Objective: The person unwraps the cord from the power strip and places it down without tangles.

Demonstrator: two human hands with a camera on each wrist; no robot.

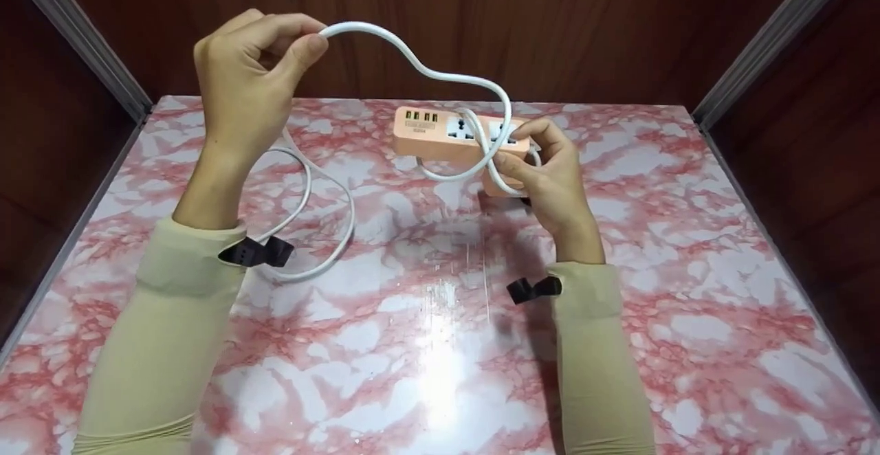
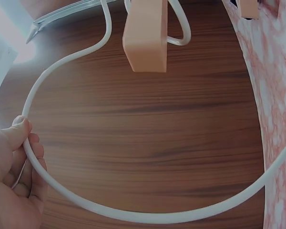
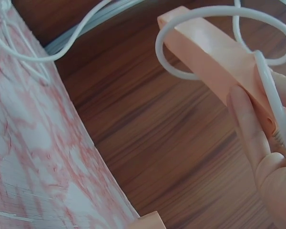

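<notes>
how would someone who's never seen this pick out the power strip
Start with the red-and-white marbled table and look towards its far edge in the head view, then find the right hand. Its fingers hold one end of the power strip, a long peach block. Four small slots and white socket panels set it apart from the plain white cord crossing it.

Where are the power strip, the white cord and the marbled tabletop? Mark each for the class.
Power strip (image 1: 443,149), head view: its long side face.
White cord (image 1: 454,77), head view: middle of its raised stretch.
Marbled tabletop (image 1: 701,328), head view: bare surface toward the right.
</notes>
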